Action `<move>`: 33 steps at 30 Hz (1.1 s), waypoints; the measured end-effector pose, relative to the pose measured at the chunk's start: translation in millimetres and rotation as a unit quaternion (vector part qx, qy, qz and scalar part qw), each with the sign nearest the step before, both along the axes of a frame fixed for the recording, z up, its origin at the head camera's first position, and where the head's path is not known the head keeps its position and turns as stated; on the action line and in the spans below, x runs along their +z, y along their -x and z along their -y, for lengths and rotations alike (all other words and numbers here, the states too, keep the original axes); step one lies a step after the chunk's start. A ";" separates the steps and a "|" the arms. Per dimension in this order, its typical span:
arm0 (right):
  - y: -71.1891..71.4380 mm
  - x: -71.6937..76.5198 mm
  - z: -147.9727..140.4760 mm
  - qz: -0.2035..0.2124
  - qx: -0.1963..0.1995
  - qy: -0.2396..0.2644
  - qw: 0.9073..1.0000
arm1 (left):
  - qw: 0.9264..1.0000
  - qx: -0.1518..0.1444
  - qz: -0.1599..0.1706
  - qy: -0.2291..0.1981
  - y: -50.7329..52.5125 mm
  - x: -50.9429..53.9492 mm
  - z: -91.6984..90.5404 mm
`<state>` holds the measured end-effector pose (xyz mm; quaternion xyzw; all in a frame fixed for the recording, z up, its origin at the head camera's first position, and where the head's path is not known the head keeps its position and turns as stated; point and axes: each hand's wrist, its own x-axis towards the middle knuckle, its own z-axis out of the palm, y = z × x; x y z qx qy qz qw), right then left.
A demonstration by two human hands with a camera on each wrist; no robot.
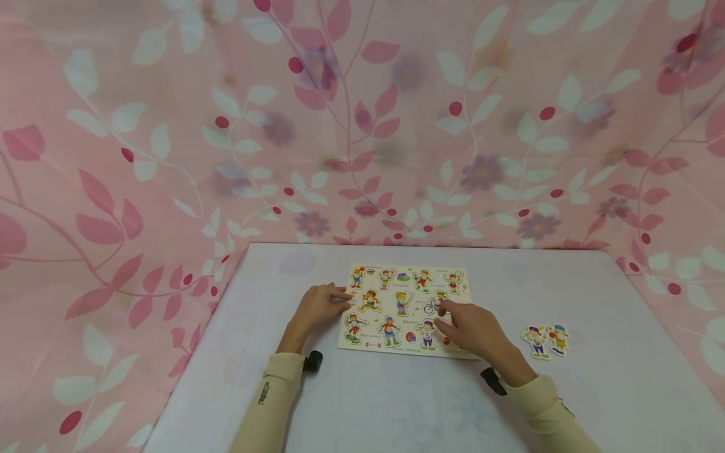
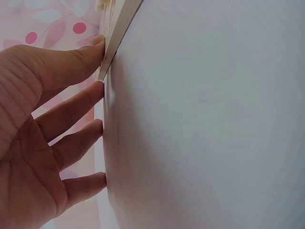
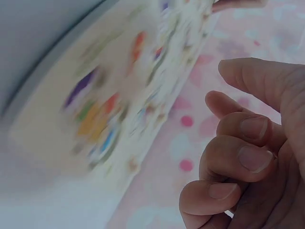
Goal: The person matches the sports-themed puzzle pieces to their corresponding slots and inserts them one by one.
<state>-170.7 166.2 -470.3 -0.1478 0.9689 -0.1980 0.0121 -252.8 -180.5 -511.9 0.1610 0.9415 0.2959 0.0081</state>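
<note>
A flat wooden puzzle board (image 1: 387,305) with pictures of children playing sports lies on the table; its side edge shows in the left wrist view. My left hand (image 1: 323,308) is at the board's left side, its thumb touching the board edge (image 2: 120,26) and its fingers spread against the table. Over the right part of the board is my right hand (image 1: 478,330). In the right wrist view its fingers (image 3: 238,148) are loosely bent, with thumb and index finger apart and nothing between them. The board (image 3: 43,129) is blurred there.
Two loose cut-out figure pieces, one in a purple cap (image 1: 535,341) and one in a blue cap (image 1: 558,340), lie side by side on the white-covered table (image 1: 623,377), right of the board. A pink floral curtain (image 1: 362,126) hangs behind the table.
</note>
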 end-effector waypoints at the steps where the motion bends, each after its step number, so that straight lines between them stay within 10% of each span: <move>1: -1.3 -0.7 -5.6 0.002 -0.006 0.002 1.000 | 1.000 0.001 0.000 0.001 -0.1 -0.1 0.0; 33: -34.8 -14.4 -150.5 0.104 -0.140 -0.001 0.985 | 1.000 -0.009 -0.005 0.003 1.8 -0.9 1.7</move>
